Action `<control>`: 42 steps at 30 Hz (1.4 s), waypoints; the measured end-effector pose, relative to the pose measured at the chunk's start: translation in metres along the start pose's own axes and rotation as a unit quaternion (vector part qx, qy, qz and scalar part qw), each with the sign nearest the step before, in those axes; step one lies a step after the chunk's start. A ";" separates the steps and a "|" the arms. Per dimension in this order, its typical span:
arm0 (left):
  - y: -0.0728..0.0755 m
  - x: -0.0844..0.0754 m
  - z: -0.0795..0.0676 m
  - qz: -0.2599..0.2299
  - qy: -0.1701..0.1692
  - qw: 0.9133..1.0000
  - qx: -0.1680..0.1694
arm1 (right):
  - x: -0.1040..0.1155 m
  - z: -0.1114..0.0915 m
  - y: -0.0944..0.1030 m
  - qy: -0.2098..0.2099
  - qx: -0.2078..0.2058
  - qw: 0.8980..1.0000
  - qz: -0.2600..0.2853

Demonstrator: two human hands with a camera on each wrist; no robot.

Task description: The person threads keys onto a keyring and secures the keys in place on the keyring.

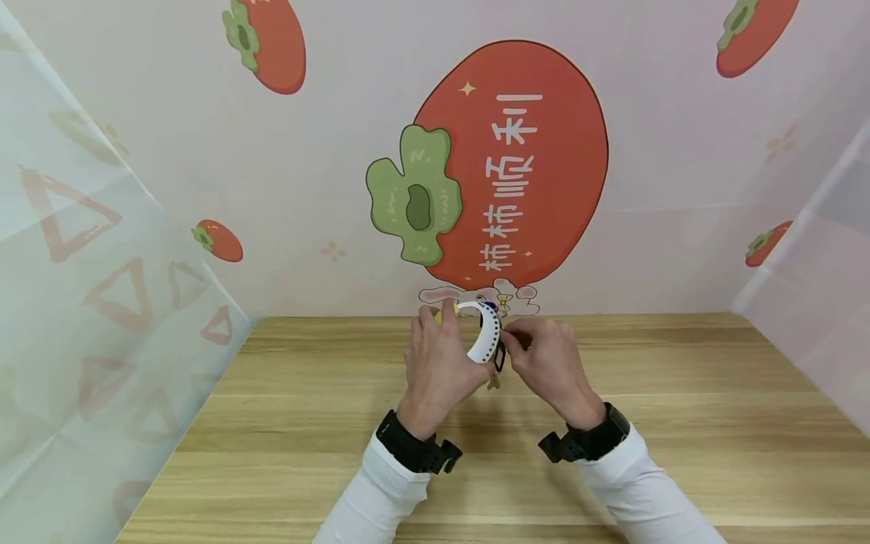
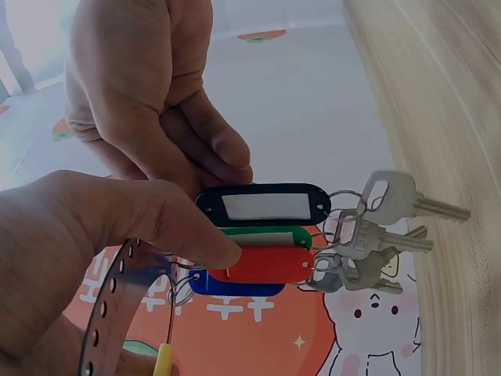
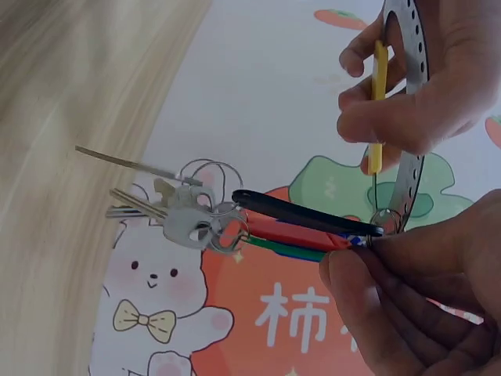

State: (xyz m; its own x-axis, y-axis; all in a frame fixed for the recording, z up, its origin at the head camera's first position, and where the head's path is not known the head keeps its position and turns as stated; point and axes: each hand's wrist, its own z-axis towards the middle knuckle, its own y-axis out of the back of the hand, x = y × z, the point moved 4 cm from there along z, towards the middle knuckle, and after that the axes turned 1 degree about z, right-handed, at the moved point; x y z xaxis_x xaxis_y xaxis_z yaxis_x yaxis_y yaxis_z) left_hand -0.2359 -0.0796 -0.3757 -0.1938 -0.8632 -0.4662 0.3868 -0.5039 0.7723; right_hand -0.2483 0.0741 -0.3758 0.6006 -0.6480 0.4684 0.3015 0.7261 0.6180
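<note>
My left hand (image 1: 438,363) grips a white curved band with a row of holes (image 1: 485,338). A yellow sleeve (image 3: 379,110) on a thin wire lies beside its fingers. Several key tags hang at the wire: black (image 2: 317,205), green (image 2: 297,236), red (image 2: 270,266) and blue (image 2: 243,287). Silver keys (image 2: 391,196) dangle from their far ends on small rings. In the left wrist view, the left thumb overlaps the red tag. My right hand (image 1: 547,363) pinches the tags at their wire-side ends, where its fingertips partly hide the small rings (image 3: 385,219).
Both hands are above the far part of a wooden table (image 1: 306,423). Close behind stands a pale backdrop (image 1: 652,227) printed with red persimmons and a rabbit. Pale side panels (image 1: 81,317) flank the table. Each wrist wears a black camera strap (image 1: 408,446).
</note>
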 end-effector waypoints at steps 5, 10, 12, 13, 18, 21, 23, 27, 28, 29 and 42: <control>0.000 0.000 0.000 0.009 -0.002 1.000 0.013 | 0.002 0.000 0.001 0.053 0.008 0.998 -0.028; 0.000 0.000 0.000 0.015 -0.001 1.000 0.021 | 0.001 0.000 0.001 0.070 0.016 0.997 -0.036; 0.000 0.000 0.000 0.012 0.000 1.000 0.019 | -0.001 0.000 0.001 0.047 0.022 0.998 -0.021; 0.000 0.000 0.000 0.011 0.001 1.000 0.018 | -0.002 0.000 0.001 0.031 0.022 0.999 -0.011; 0.000 0.000 0.001 0.008 0.010 1.000 0.012 | -0.008 0.001 0.001 -0.057 0.021 0.997 0.038; 0.000 0.001 0.001 0.005 0.014 1.000 0.005 | -0.009 0.001 0.000 -0.087 0.024 0.995 0.051; 0.000 0.001 0.001 0.003 0.014 1.000 -0.002 | -0.009 0.001 0.000 -0.094 0.023 0.994 0.054; 0.000 0.001 0.000 0.003 0.011 1.000 -0.009 | -0.007 0.001 0.000 -0.083 0.013 0.995 0.047; 0.000 0.001 0.000 0.002 0.011 1.000 -0.009 | -0.006 0.001 0.001 -0.076 0.009 0.996 0.044; 0.000 0.001 0.000 0.001 0.010 1.000 -0.009 | -0.006 0.001 0.001 -0.067 0.006 0.997 0.041; 0.000 0.001 0.000 0.008 0.003 1.000 0.012 | 0.002 -0.001 0.001 0.076 -0.009 0.996 -0.039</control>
State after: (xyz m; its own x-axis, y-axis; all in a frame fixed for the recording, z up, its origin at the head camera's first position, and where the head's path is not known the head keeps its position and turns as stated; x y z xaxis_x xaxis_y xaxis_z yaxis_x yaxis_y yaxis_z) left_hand -0.2358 -0.0803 -0.3762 -0.1832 -0.8710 -0.4559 0.3688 -0.4907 0.7894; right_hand -0.2465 0.0739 -0.3746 0.6799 -0.6610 0.3174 0.3634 0.6797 0.6371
